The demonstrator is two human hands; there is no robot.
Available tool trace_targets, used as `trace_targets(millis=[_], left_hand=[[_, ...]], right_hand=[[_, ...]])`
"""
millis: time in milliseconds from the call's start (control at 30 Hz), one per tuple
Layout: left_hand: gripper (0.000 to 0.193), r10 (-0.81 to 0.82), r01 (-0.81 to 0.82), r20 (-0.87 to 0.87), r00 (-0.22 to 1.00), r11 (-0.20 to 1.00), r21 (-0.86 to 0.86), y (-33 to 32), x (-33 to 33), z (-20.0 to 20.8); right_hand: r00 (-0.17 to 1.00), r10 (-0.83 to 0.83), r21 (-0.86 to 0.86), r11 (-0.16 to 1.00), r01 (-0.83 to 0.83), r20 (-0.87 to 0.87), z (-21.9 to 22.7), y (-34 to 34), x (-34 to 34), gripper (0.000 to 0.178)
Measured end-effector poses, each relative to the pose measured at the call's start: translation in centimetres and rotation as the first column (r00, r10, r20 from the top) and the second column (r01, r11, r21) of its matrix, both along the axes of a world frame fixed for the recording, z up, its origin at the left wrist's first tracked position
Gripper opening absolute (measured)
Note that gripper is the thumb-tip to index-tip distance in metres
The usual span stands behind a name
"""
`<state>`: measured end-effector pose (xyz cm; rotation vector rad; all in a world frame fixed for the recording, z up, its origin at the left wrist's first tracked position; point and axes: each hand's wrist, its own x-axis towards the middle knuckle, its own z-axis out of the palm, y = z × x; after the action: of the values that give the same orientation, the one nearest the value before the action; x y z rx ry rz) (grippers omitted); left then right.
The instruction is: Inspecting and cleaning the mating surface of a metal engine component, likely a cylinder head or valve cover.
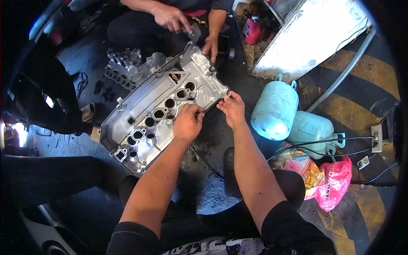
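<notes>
A cast metal cover (154, 98), open side up, lies tilted between two people above a dark workshop floor (212, 146). The wearer's right hand (233, 109) is pinched on its near right corner, while the left hand (188, 122) gathers its fingertips at the near edge (whether they grip anything is hidden). A co-worker's hand (211, 48) touches the far corner, seemingly to steady it; the co-worker's other hand (170, 19) is raised, finger extended. Large lettering marks a pink plastic bag (335, 182) at right, near two pale-blue cylinders (275, 109) showing no legible label.
</notes>
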<state>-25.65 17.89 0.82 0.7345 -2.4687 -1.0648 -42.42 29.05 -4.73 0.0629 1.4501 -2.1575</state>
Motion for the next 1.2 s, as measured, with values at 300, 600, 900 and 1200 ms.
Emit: trace_targets(millis=[300, 600, 900, 1200], left_hand=[[0.017, 0.099, -0.103, 0.077, 0.992, 0.994, 0.047, -0.3, -1.2, -0.4], [0.020, 0.139, -0.142, 0.088, 0.986, 0.989, 0.040, -0.1, -2.0, -0.3], [0.017, 0.129, -0.145, 0.136, 0.982, 0.983, 0.112, -1.1, -2.4, -1.3], [0.017, 0.024, -0.031, 0.038, 0.999, 0.980, 0.199, -2.5, 1.2, 0.0]], right_hand=[[0.998, -0.027, 0.011, 1.000, 0.027, 0.056, 0.4, -0.8, 1.0, 0.041], [0.998, 0.047, 0.122, 0.992, -0.041, -0.050, 1.0, -1.6, 1.5, 0.037], [0.993, 0.108, 0.098, 0.990, -0.104, -0.041, 1.7, -1.5, 3.1, 0.058], [1.000, 0.026, 0.101, 0.995, -0.026, -0.001, 1.8, -2.3, 6.9, 0.084]])
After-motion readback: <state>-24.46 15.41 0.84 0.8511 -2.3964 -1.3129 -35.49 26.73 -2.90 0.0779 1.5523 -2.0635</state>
